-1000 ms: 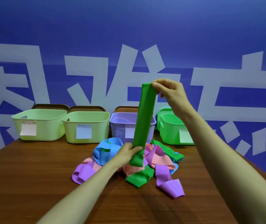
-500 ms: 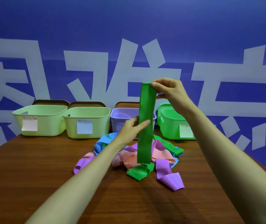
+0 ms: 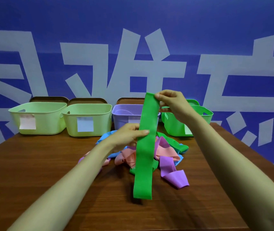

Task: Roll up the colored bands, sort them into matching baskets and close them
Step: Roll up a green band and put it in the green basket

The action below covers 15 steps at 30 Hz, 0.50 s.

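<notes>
Pinches the green band (image 3: 145,147) by its top edge in the right hand (image 3: 173,104) grip, above the band pile (image 3: 166,152); clamps its middle in the left hand (image 3: 128,135) grip. Hangs straight, lower edge free just in front of the pile. Broad bench (image 3: 33,172) wood left of the pile; green basket (image 3: 204,114) behind it.

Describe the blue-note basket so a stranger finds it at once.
Four baskets line the table's far edge against the blue wall. This basket is second from left, pale green like its left neighbour, but its note is blue, not pink.
</notes>
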Tool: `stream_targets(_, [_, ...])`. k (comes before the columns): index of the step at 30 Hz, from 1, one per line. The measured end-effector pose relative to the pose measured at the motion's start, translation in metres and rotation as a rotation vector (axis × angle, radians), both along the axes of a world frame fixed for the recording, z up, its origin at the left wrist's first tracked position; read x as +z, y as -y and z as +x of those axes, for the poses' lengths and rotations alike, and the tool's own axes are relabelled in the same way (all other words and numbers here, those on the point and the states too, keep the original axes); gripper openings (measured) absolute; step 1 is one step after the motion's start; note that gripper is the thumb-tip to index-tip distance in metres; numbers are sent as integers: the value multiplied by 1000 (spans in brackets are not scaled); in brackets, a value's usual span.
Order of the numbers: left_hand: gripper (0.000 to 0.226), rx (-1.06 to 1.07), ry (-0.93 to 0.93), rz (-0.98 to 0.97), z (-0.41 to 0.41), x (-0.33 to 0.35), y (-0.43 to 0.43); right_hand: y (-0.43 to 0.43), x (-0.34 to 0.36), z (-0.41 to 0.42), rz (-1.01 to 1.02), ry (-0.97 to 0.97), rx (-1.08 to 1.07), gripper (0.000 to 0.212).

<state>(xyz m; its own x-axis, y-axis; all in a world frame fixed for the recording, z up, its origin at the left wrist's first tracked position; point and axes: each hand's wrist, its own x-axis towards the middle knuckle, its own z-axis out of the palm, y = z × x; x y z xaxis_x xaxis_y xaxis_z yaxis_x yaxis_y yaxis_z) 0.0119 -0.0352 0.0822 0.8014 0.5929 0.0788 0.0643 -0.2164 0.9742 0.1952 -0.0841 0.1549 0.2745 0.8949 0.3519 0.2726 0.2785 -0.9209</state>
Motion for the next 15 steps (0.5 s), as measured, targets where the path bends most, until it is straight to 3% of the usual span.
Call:
stream_targets(6, [19, -18, -42, -192, 2, -26, 13, -3, -32, -2, -76, -27, 7, 8])
stream_targets(9, [30, 53, -51, -144, -1, -32, 15, 2, -42, -5, -34, -83, 28, 8])
stream_targets(12, [13, 89, -12, -121, -6, -26, 20, 11, -34, -9, 34, -128, 17, 12])
stream_targets(15, [15, 54, 36, -113, -13, -13, 36, 24, -17, -17, 62, -122, 49, 11])
